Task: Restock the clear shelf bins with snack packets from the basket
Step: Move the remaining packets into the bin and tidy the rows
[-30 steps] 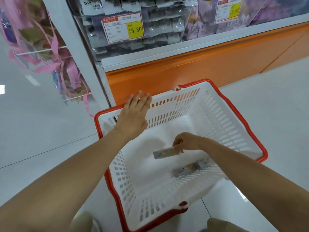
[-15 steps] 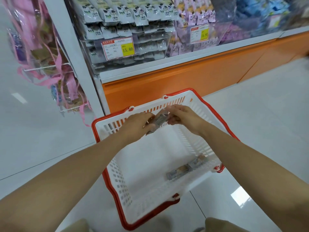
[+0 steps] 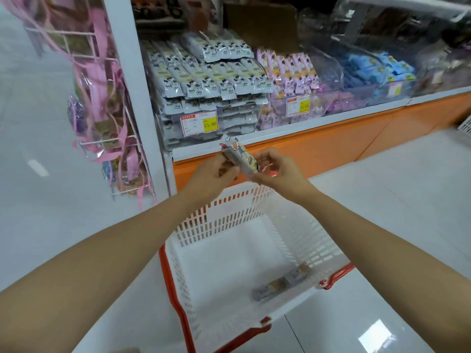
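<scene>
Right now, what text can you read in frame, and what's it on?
"15.80": yellow patch of the price tag on the grey-packet bin.
Rest of that tag: too small to read.
Blurred: second tag, third tag.
Print unreadable: held packet, grey packets.

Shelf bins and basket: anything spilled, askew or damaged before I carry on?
Nothing spilled or damaged. The leftmost clear bin is heaped above its front wall, its top grey-white packets sitting tilted. Leftover packets lie in the basket. The held packet looks intact.
</scene>
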A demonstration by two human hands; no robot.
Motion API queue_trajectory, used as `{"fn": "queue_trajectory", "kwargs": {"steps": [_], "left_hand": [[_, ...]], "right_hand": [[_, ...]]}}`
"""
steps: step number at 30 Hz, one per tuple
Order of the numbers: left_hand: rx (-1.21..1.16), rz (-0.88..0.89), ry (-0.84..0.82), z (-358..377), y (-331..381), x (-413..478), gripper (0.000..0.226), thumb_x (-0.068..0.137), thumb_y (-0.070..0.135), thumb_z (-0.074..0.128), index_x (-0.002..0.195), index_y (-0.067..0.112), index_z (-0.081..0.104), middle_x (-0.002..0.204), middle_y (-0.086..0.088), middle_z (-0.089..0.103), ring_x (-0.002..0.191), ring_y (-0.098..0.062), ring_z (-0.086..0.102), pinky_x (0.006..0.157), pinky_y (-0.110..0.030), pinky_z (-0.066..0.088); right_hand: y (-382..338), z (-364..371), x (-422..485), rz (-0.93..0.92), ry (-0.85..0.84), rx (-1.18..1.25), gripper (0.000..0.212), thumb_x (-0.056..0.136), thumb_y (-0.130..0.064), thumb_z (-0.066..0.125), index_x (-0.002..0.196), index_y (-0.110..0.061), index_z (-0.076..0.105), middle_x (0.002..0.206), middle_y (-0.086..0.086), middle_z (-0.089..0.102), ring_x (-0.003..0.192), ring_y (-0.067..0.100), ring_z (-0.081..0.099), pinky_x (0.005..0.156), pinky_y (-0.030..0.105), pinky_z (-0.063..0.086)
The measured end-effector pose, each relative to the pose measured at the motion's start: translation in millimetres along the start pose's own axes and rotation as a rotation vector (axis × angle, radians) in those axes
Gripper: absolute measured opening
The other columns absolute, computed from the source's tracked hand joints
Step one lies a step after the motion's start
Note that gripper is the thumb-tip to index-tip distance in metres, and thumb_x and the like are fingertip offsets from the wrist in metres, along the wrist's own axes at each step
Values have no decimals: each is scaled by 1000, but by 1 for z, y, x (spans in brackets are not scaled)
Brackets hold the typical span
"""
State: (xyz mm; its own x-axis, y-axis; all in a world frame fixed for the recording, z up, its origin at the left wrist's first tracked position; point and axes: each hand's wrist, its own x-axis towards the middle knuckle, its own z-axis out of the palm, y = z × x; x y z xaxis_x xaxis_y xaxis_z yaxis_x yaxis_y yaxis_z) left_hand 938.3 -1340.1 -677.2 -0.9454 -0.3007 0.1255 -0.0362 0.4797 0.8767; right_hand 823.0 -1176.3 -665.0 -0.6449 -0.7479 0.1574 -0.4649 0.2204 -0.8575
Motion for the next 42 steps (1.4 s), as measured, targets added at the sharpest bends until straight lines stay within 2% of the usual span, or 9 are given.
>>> {"fn": "queue_trajectory", "kwargs": {"steps": [3,5,8,11,16,24,31,37,42], "left_hand": [[369,323,320,-25,16,-1,20,94,17,49,110,13,61,99,0,59,88,-16,54,79,-35,48],[601,503,506,-45,24,1,24,84,9,52,106,11,59,100,-5,54,95,-21,49,84,-32,37],[869,480,590,-69,25,8,40,82,11,54,122,9,56,123,-12,54,121,-28,43,108,-40,26],[1020,318,511,-90,17,11,60,89,23,48,147,12,37,155,-13,33,147,-30,21,121,-49,8],[1104,280,470,-103,7,11,72,90,29,55,154,19,23,160,-12,23,150,-29,15,121,-51,4],[1075,319,508,-107,8,16,69,82,23,62,147,18,39,149,-13,42,141,-31,31,119,-47,1],[1059,314,471,-112,7,15,65,84,24,49,148,19,38,149,-12,41,142,-31,30,120,-48,4],[1066,303,450,-112,7,15,65,83,23,45,148,19,40,150,-12,41,143,-31,31,120,-48,6],[1030,345,521,-105,5,14,78,80,19,62,151,18,30,157,-13,28,148,-30,18,121,-50,4]], "right_hand": [[-24,-17,10,-69,89,48,31,81,-7,78,108,-10,64,88,-3,60,73,10,53,70,41,53],[-43,-27,21,-124,165,71,31,81,-8,78,108,-11,63,86,-5,58,73,9,51,71,36,51],[-67,-34,41,-190,285,66,31,83,-10,75,110,-11,62,86,-6,56,76,8,50,72,22,46],[-91,-30,68,-209,345,20,34,86,-17,74,117,-10,63,93,-2,56,84,10,51,76,18,46],[-125,-10,122,-210,347,-102,37,85,-25,74,119,-13,66,93,-8,59,83,2,53,76,15,46],[-154,25,198,-208,377,-420,31,80,-30,74,106,-18,62,92,1,64,82,18,59,73,40,52],[-151,44,228,-176,335,-628,21,82,-35,74,94,-20,66,96,6,56,88,25,58,68,31,43],[-146,38,219,-201,268,-563,26,83,-40,73,101,-21,70,100,6,53,97,23,52,83,37,46],[-139,19,172,-371,258,-317,10,89,-23,68,99,-19,70,92,-1,56,80,5,52,73,16,43]]}}
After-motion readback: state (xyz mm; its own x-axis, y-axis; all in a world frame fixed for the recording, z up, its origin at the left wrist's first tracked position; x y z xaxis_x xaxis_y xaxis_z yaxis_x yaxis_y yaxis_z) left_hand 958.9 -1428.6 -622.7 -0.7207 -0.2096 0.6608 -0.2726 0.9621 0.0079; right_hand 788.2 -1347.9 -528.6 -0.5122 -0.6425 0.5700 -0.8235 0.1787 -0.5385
